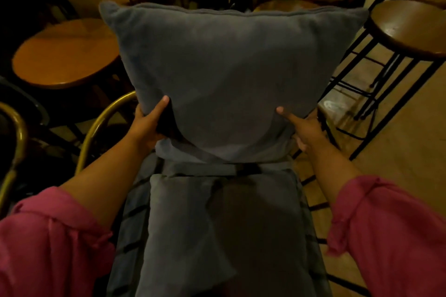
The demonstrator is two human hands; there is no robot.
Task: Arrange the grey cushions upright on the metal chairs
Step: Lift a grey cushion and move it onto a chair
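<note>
Standing upright, the large grey cushion (222,79) rested its lower edge on a flat grey seat cushion (205,224) covering the metal chair (311,202). My left hand (147,125) and right hand (306,130) clasped its lower corners, thumbs in front, fingers closed behind. Round wooden stools (65,55) crowded the dim room on a pale tiled floor (398,152).

Grey cushion (224,75) upright on chair (311,205)
</note>
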